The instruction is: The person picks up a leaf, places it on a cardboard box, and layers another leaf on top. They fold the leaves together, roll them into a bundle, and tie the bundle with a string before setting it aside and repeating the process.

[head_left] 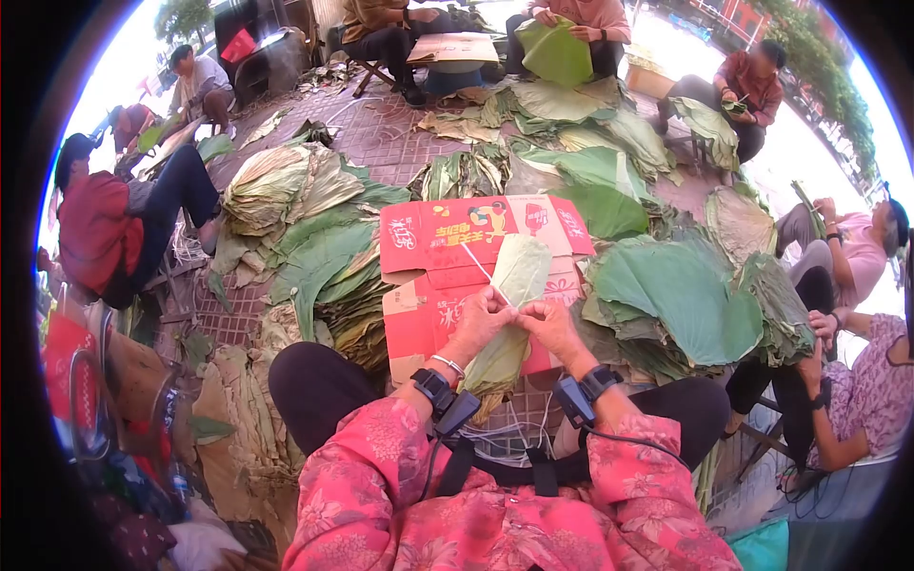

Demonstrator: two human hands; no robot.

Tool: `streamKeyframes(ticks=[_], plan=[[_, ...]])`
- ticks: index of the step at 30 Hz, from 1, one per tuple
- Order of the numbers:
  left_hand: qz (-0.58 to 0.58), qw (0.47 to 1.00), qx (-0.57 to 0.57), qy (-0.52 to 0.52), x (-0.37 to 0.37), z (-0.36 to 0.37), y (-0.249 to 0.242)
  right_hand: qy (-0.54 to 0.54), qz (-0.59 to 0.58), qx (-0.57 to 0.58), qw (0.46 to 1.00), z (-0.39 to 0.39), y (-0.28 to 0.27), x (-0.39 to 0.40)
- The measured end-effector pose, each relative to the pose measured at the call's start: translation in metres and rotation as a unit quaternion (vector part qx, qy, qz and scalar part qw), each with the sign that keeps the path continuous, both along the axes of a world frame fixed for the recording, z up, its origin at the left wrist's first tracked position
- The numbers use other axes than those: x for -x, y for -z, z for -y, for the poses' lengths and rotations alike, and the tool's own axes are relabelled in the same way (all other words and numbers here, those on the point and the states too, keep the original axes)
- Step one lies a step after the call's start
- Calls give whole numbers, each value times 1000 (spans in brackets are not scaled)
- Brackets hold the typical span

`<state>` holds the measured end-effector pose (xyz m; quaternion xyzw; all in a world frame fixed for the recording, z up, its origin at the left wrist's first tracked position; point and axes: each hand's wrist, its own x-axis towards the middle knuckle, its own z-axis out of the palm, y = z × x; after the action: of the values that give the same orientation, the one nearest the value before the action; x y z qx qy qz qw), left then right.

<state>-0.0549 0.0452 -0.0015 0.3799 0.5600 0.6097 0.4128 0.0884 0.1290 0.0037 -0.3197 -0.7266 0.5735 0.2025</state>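
Note:
A rolled bundle of pale green leaves (pixel 521 265) lies across my lap, over a flattened red carton. A thin white string (pixel 478 262) runs up and to the left from the middle of the bundle. My left hand (pixel 484 322) is closed in a pinch on this string at the bundle's left side. Close beside it, my right hand (pixel 550 328) pinches the string at the bundle's right side. The fingertips of both hands nearly meet over the bundle's waist. Part of the string is hidden by the fingers.
The red carton (pixel 409 238) lies under the bundle. Stacks of large leaves flank it, with a dried pile (pixel 286 186) at left and a broad green leaf (pixel 671 295) at right. Several people sit around on low stools. More white string (pixel 505 440) lies below my hands.

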Motion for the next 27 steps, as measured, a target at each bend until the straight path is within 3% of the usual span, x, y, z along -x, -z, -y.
streamKeyframes(ticks=[2,5,10,14,17,27], plan=[[-20,1000,-13,14,2,0,5,16,-7,14,1000,-1,8,1],[-173,985,-15,15,-1,6,3,37,5,31,999,-1,11,2],[-276,957,-55,-74,-14,5,12,42,25,54,997,0,11,2],[-375,916,-66,-128,-18,4,17,21,11,-41,999,4,12,-2],[-363,916,-67,-155,-22,6,11,13,-8,-69,997,7,13,-2],[-63,997,7,-52,-15,8,10,7,-3,-19,1000,8,9,-2]])
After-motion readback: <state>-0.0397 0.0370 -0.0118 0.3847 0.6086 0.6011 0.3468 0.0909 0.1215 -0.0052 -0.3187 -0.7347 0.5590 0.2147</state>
